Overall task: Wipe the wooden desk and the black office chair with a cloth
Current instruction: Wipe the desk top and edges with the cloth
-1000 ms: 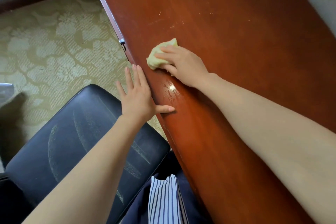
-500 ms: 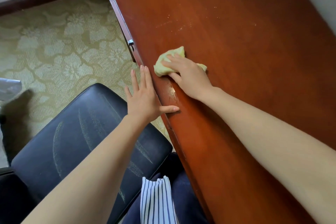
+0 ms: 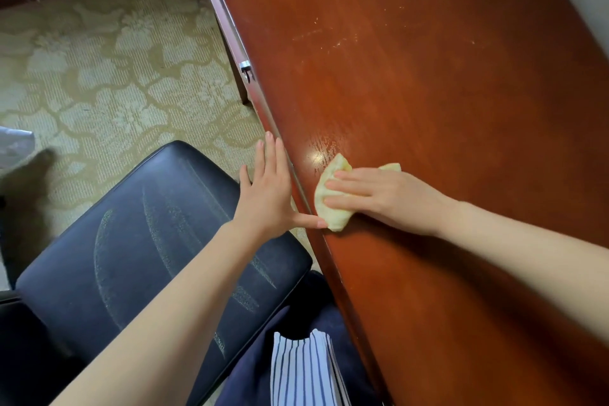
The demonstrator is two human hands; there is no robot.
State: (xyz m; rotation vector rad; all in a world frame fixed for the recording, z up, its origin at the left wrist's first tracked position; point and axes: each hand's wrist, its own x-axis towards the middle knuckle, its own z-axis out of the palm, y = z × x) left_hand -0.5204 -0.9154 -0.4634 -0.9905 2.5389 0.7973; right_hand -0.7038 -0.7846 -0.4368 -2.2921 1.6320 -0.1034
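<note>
1. My right hand (image 3: 385,198) lies flat, fingers straight, pressing the cloth (image 3: 333,219) onto the desk (image 3: 428,76) near its front edge.
2. My left hand (image 3: 268,194) is spread and holds nothing. Its fingers lie along the desk's edge, with the thumb on top just beside the cloth.
3. The chair (image 3: 148,241) stands close beside the desk, with pale streaks on its seat.
</note>
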